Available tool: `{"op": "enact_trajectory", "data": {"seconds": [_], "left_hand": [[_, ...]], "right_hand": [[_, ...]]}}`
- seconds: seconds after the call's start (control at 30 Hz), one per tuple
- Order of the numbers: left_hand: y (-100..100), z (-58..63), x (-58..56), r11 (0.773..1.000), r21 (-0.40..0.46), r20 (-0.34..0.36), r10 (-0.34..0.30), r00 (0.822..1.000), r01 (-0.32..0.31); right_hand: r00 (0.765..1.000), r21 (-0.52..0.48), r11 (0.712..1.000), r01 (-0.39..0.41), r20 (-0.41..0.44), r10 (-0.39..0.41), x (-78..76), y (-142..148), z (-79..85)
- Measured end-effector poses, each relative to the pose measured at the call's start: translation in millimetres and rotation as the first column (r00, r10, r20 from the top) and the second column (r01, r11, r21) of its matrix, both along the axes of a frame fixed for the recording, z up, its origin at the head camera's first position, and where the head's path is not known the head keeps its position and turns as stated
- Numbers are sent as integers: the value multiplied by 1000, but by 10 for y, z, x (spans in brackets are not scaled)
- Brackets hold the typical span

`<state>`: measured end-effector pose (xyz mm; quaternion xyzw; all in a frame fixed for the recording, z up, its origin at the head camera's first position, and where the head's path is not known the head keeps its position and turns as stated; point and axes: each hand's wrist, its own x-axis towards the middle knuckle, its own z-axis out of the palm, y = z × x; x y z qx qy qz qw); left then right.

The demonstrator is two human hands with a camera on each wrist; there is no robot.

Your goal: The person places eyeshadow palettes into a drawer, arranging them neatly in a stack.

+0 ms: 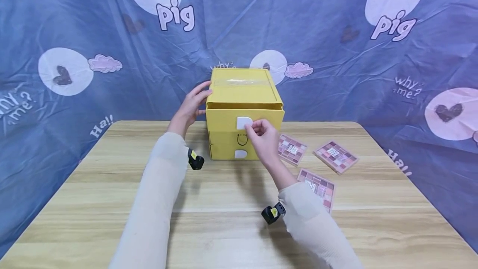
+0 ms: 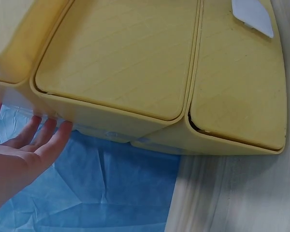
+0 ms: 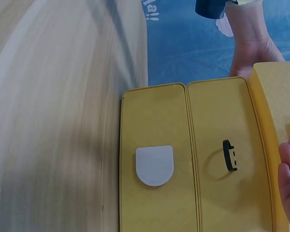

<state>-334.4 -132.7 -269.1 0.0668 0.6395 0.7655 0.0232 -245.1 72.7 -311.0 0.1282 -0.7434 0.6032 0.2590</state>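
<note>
Right hand (image 1: pixel 266 141) pinches white tab (image 1: pixel 243 122) by right edge, top drawer (image 1: pixel 223 119) ajar; left hand (image 1: pixel 190 105), fingers spread, touches box (image 1: pixel 228 95) on left side.

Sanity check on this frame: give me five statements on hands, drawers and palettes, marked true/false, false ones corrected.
1. The right hand touches the white pull tab on the top drawer. True.
2. The left hand lies on the table. False: the left hand is at the side of the yellow drawer cabinet.
3. The top drawer sticks out further than the bottom drawer. True.
4. The palettes are inside the middle drawer. False: three eyeshadow palettes lie on the tabletop.
5. The middle drawer has a curved black piece on its front. True.
</note>
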Motion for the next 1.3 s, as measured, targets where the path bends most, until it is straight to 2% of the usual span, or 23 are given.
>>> {"op": "enact_trajectory", "data": {"seconds": [0.53, 1.13, 1.3], "left_hand": [[-10, -1, 17, 1000, -2, -14, 9, 1000, -9], [21, -22, 34, 1000, -9, -19, -1, 1000, 1], [15, -25, 43, 1000, -21, -28, 0, 1000, 0]], "right_hand": [[994, 76, 996, 35, -109, -27, 239, 12, -38], [991, 100, 994, 45, -131, -32, 445, 50, -83], [990, 107, 993, 50, -135, -35, 530, 45, -50]]}}
